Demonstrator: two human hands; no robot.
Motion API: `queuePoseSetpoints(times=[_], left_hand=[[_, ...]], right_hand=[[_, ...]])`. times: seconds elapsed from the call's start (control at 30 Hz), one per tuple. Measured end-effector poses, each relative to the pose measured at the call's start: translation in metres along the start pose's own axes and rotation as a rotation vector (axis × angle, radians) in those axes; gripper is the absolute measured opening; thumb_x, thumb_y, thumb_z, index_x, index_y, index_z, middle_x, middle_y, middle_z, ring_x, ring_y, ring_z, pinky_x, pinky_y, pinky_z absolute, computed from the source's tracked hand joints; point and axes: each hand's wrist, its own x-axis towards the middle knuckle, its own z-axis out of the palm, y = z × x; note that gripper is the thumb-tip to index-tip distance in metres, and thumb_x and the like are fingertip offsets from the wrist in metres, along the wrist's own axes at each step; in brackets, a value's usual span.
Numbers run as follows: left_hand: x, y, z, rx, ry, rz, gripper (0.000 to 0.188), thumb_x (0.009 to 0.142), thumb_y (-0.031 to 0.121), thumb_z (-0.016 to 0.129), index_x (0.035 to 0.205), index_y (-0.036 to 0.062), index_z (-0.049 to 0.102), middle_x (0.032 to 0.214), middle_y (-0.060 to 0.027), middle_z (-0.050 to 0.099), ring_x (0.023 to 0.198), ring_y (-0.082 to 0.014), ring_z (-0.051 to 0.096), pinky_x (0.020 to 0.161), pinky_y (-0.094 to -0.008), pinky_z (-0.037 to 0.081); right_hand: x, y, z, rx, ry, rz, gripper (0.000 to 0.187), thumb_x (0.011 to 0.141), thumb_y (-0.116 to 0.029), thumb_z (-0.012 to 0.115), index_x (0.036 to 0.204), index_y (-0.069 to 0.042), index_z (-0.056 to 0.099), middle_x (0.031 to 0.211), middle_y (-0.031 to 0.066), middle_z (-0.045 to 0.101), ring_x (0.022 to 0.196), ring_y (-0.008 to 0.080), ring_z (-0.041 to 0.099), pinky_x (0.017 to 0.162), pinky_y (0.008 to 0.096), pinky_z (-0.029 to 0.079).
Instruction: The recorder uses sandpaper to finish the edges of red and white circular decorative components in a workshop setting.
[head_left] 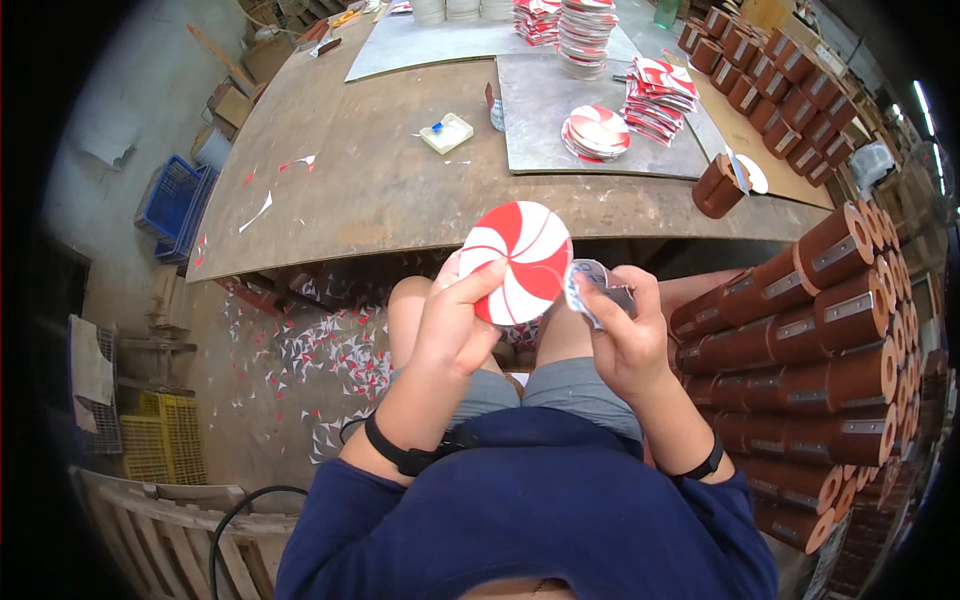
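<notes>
My left hand (pixel 455 325) grips a round disc (pixel 528 235) with a red-and-white swirl, thumb on its face and fingers behind it. The disc is held up over my lap, near the table's front edge. In my right hand (pixel 632 340) a small curved grey-and-white piece (pixel 590 282) with blue print is pinched close to the disc's right edge; its exact kind does not show. Beyond, on a grey board (pixel 540 110), lie a low stack of similar discs (pixel 597 132), a pile of red-and-white sheets (pixel 660 98) and a taller disc stack (pixel 587 40).
A shallow pale dish (pixel 446 134) with a blue item rests on the wooden table (pixel 370 190). Brown cylinders (pixel 790 300) are piled close at my right, and one stands alone (pixel 715 190) at the table edge. Scraps (pixel 330 360) litter the floor; blue crates (pixel 180 205) stand left.
</notes>
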Motion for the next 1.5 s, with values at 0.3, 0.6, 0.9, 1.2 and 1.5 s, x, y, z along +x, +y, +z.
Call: queuePoseSetpoints(times=[0.3,0.6,0.9,1.2,1.5], left_hand=[[-0.002,-0.012,-0.002,0.06,0.092,0.082,0.034,0.083,-0.001,0.051,0.115,-0.0047,0.042,0.112,-0.0164,0.053,0.104,-0.0238,0.054,0.089,-0.0371,0.045],[-0.004,-0.01,-0.001,0.012,0.075,0.148,0.035,0.083,-0.002,0.051,0.116,-0.0025,0.039,0.112,-0.0166,0.052,0.102,-0.025,0.055,0.089,-0.0384,0.046],[-0.002,-0.009,-0.002,-0.01,0.039,0.18,0.037,0.083,-0.001,0.051,0.117,-0.001,0.036,0.112,-0.0157,0.052,0.104,-0.0246,0.053,0.09,-0.0385,0.045],[0.002,-0.008,-0.006,0.001,0.069,0.226,0.036,0.082,-0.003,0.051,0.115,0.0004,0.038,0.112,-0.0152,0.051,0.104,-0.0247,0.053,0.089,-0.0388,0.046],[0.003,-0.008,-0.005,0.012,0.107,0.23,0.034,0.083,-0.003,0.05,0.115,-0.0014,0.039,0.111,-0.0155,0.052,0.102,-0.0254,0.054,0.088,-0.0387,0.046]], right_hand=[[0.009,-0.021,0.003,0.069,0.004,0.038,0.033,0.071,0.009,0.059,0.102,-0.004,0.06,0.101,0.015,0.046,0.085,0.0252,0.053,0.073,0.0311,0.044],[0.011,-0.015,-0.001,0.22,0.079,0.094,0.034,0.075,0.011,0.051,0.107,0.002,0.055,0.105,0.0184,0.044,0.088,0.0253,0.053,0.074,0.0288,0.045],[0.005,-0.01,0.01,0.056,0.178,-0.07,0.043,0.06,0.005,0.064,0.102,-0.007,0.062,0.092,0.0151,0.048,0.075,0.0268,0.054,0.063,0.0301,0.046],[-0.005,-0.021,0.012,0.185,-0.021,-0.104,0.038,0.061,0.009,0.058,0.097,-0.003,0.062,0.092,0.0121,0.045,0.076,0.0236,0.051,0.063,0.0297,0.043],[-0.005,-0.021,0.012,0.032,-0.063,-0.197,0.037,0.059,0.0,0.062,0.095,-0.01,0.065,0.089,0.0085,0.046,0.068,0.0216,0.051,0.055,0.0302,0.043]])
